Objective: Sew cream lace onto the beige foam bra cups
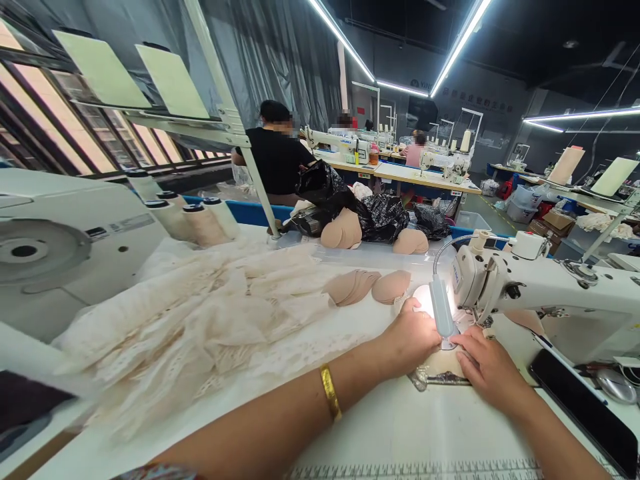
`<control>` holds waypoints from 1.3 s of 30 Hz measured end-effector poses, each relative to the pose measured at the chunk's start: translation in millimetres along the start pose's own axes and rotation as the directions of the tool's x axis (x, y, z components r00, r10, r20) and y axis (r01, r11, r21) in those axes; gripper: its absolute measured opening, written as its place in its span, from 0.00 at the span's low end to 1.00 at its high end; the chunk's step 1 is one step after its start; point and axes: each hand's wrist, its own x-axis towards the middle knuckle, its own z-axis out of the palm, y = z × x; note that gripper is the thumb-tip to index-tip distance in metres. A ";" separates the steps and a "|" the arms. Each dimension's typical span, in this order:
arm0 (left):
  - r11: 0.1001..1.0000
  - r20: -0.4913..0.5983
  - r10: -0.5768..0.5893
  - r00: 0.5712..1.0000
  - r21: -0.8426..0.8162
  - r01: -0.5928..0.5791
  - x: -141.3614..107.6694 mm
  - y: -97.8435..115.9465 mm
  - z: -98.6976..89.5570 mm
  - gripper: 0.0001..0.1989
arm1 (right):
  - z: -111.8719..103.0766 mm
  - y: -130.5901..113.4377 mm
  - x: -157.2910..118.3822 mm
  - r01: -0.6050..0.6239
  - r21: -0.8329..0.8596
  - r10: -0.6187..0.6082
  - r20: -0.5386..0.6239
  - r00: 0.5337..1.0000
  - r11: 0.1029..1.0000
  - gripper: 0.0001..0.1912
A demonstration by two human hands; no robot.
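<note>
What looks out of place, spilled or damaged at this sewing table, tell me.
No spill or damage shows. The dark phone seems slightly out of place, lying beside the sewing machine near the right arm. The pale lacy fabric is heaped and rumpled, but that looks ordinary for loose cloth.

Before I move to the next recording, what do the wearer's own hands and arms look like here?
The left hand is ungloved, with a wide, gold-coloured bracelet at the wrist; a patterned, partly blue sleeve edge shows lower down. The right hand is also ungloved, with no bracelet or sleeve in view.
</note>
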 end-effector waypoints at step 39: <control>-0.262 0.379 -0.753 0.538 -0.922 0.284 -113.0 92.3 -91.7 0.21 | 25.5 -116.9 -4.4 -0.292 0.913 0.483 0.127 0.866 0.284 0.23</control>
